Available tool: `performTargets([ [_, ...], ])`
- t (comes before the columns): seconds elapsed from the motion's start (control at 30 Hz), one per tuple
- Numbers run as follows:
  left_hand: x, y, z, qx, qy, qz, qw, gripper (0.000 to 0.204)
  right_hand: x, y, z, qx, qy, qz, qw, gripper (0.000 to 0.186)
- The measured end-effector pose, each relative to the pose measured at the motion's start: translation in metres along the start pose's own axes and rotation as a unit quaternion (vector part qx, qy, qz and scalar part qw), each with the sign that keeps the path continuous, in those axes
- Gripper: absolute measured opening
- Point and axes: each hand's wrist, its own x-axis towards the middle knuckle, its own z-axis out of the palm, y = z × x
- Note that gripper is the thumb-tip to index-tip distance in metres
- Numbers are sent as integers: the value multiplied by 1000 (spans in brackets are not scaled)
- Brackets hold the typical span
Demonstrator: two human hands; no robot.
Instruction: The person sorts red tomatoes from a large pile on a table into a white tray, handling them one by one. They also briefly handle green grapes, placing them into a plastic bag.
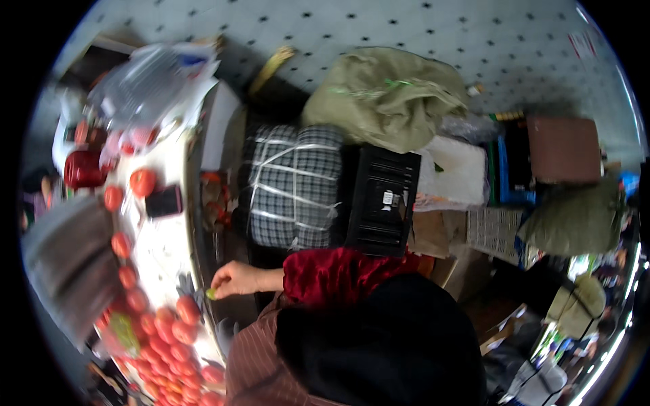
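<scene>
My right hand [237, 279], bare below a dark red velvet sleeve [342, 271], reaches left to the table's edge, fingertips pinched on a small yellow-green piece [211, 293]. Beside it on the white tabletop [156, 250] lie a dark grey, finger-shaped item [191, 287], too unclear to name, and several red tomatoes [166, 325]. A yellowish-green bagged item [123, 331] sits among them. Farther up is a dark phone [164, 201]. I cannot make out my left hand. A striped brown garment [250, 358] and a large black shape [379, 338] fill the lower middle.
Ahead are a tied checked bundle [294, 186], a black crate [379, 199] and an olive sack [379, 95] near the tiled floor [305, 27]. A clear plastic bag [139, 88] tops the table's far end. Crates, a brown box [563, 149] and sacks crowd the right.
</scene>
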Motion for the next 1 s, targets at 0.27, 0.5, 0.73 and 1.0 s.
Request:
performTargets([
  [0.27, 85, 116, 56, 99, -110, 163, 975, 34, -54, -6, -63, 85, 157, -130, 975, 26],
  [0.5, 119, 214, 124, 175, -180, 235, 939, 34, -69, -20, -82, 74, 234, -167, 955, 27],
  [0.73, 126, 201, 104, 209, -212, 220, 929, 34, -102, -55, -102, 70, 216, -208, 951, 33],
  [1.0, 67, 21, 33, 183, -191, 242, 933, 35, -149, -199, -81, 260, 15, -370, 891, 22],
])
